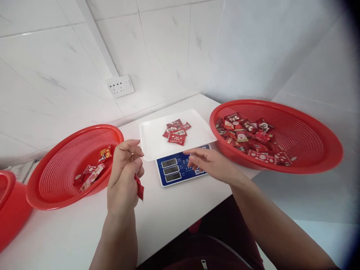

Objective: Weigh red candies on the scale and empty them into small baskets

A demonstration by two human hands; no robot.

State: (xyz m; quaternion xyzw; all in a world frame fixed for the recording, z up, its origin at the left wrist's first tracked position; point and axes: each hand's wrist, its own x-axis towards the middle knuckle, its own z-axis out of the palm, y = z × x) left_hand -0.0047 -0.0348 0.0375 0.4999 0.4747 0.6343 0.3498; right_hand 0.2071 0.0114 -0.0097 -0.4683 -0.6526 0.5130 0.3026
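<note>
My left hand (125, 170) is closed round a small red candy packet (139, 187) that sticks out below the palm, over the table between the left basket and the scale. My right hand (208, 163) hovers over the blue front panel of the scale (176, 170), fingers stretched out and holding nothing. A white tray (153, 142) sits on the scale and carries several red candy packets (176, 133). The red basket on the right (309, 150) holds a pile of red packets (247, 137). The red basket on the left (56, 183) holds a few packets (92, 172).
The white table (174, 213) stands in a corner of white tiled walls. A wall socket (120, 86) is behind the left basket. Part of another red container (11, 206) shows at the far left edge. My lap in dark red clothing is below the table edge.
</note>
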